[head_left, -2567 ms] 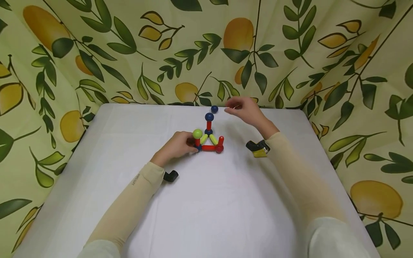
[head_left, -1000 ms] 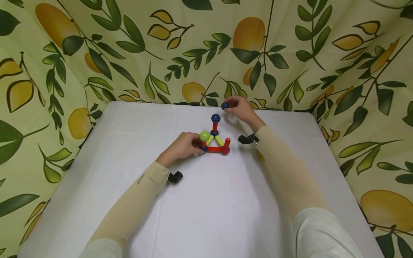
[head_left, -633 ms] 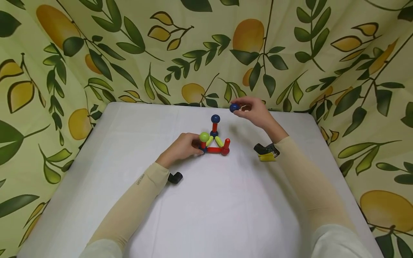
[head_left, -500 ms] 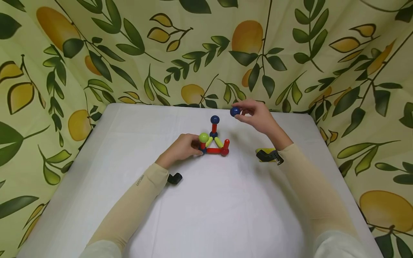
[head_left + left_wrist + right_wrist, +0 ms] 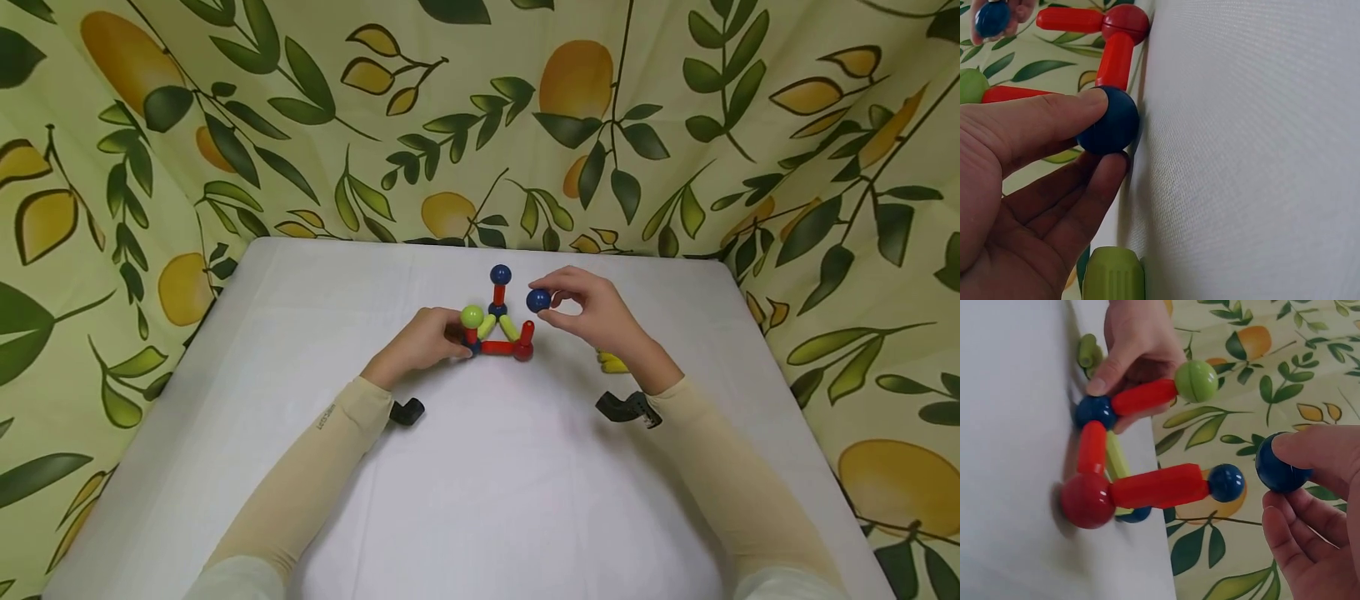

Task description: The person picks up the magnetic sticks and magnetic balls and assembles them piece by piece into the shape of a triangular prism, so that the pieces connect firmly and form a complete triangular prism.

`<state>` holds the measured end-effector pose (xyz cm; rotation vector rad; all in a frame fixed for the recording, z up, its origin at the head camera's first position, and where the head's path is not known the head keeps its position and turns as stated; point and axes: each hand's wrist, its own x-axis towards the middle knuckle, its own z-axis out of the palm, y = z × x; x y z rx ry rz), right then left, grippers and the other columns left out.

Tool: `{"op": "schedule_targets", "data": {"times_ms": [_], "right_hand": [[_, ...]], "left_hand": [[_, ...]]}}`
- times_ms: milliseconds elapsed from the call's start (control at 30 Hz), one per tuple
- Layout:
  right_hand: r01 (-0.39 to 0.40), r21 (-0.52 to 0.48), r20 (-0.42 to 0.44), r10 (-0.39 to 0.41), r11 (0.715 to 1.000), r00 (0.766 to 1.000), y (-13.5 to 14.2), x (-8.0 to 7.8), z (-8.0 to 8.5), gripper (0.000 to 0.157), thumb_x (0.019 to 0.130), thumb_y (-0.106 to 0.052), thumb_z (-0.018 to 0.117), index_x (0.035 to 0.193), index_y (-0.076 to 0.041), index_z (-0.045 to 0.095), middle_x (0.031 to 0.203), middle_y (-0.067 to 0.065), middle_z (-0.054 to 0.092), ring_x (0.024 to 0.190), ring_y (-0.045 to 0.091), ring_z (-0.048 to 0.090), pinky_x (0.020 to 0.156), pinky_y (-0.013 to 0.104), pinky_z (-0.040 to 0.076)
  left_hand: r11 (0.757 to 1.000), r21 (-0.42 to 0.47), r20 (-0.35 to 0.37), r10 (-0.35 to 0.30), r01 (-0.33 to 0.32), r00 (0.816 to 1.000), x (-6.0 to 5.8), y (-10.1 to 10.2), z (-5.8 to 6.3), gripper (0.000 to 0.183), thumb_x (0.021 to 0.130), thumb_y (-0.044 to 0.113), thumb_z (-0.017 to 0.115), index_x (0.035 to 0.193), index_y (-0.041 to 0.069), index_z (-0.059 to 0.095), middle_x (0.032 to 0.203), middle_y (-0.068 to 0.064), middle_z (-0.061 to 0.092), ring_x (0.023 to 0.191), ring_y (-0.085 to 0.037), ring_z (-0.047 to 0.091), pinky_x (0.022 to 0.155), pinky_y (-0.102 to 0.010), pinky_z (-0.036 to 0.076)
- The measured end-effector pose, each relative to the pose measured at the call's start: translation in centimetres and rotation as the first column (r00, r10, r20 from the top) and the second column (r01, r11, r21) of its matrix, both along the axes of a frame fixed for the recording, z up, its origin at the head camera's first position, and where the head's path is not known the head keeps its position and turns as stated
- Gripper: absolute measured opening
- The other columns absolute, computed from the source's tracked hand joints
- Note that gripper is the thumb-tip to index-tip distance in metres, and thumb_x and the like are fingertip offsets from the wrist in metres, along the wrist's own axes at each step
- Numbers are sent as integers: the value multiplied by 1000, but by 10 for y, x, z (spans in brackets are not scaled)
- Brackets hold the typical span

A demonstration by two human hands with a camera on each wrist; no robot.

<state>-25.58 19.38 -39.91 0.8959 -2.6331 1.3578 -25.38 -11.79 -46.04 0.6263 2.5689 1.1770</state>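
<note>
A triangular frame of balls and rods stands on the table. Red rods (image 5: 497,347) and yellow-green rods (image 5: 508,328) join its two blue corner balls and red corner ball (image 5: 522,351). My left hand (image 5: 422,343) pinches the near-left blue corner ball (image 5: 1110,122) between thumb and fingers. Above that corner, a red upright carries a light green ball (image 5: 472,317); the far upright bears a blue ball (image 5: 500,274). The upright red rod (image 5: 1159,486) on the red corner has a bare top. My right hand (image 5: 592,312) pinches a loose blue ball (image 5: 1282,464) above and behind it.
Yellow-green rods (image 5: 612,362) lie beyond the right wrist, partly hidden by it. Another green rod (image 5: 1114,275) lies close to the left hand. Black wrist-camera pieces (image 5: 407,412) show beside both sleeves. A leaf-patterned curtain (image 5: 450,125) surrounds the white table (image 5: 480,483).
My right hand has picked the blue ball up from the table's back edge and brought it nearer, beside the frame. My left hand keeps its grip on the corner ball.
</note>
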Motion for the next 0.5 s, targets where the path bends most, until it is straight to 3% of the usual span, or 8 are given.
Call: {"op": "schedule_targets", "data": {"times_ms": [133,333,500], "right_hand": [[-14,2,-2,14,1000,1000,-4,5,-8,40,92,-1,86,130,-8,78,121,4,70,103,22,67,98,46,59],[9,24,24,-10,1000,1000,-6,9,-19,40,92,-2,87,129,-12,79,120,1,71,103,20,66,97,55,58],[8,47,44,-10,999,999,-5,7,-26,40,93,-4,85,131,-13,78,122,2,70,104,26,66,96,56,58]], "left_hand": [[1000,-7,1,3,-3,1000,0,0,0,34,89,5,91,119,2,76,104,-6,76,94,-22,69,89,-36,59],[1000,-18,3,-5,5,1000,1,1,1,32,89,7,91,117,3,76,103,-6,75,97,-24,67,93,-39,57],[1000,-18,12,10,-10,1000,0,2,1,34,89,6,91,120,3,77,106,-6,75,97,-24,67,93,-39,58]]}}
